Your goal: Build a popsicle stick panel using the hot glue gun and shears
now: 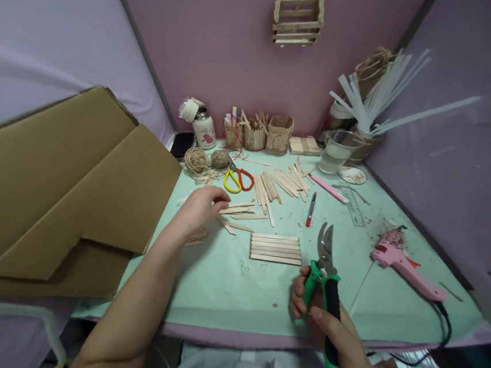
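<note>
My right hand is wrapped round pruning shears with green and black handles; the blades point away from me and stand apart. My left hand is over a loose group of wooden craft sticks, thumb and fingers bent together at the near ends. Whether a stick is between the fingertips is hidden. Between the hands lies a small flat panel of craft sticks set side by side. More craft sticks lie in a heap beyond it.
Scissors and twine balls lie at the back left, beside a bottle. A marker and pink glue gun lie right. A cup of water stands behind. Cardboard covers the left side.
</note>
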